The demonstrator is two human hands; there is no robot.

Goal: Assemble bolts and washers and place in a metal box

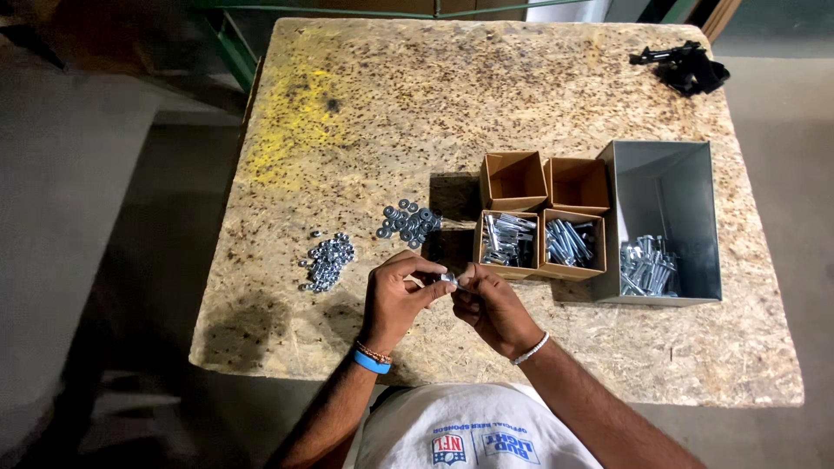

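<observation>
My left hand (395,295) and my right hand (488,304) meet over the near edge of the table, both pinching one small silver bolt (441,278) between their fingertips. A loose pile of silver nuts (327,260) lies left of my left hand. A scatter of washers (407,221) sits just beyond my hands. Two open cardboard boxes hold silver bolts (507,240) and screws (570,242) right beside my right hand.
The chipboard table (365,113) has a yellow stain at the far left. Two empty cardboard boxes (514,180) stand behind the filled ones. A grey metal bin (669,187) with assembled bolts sits at the right. A black tool (686,67) lies at the far right corner.
</observation>
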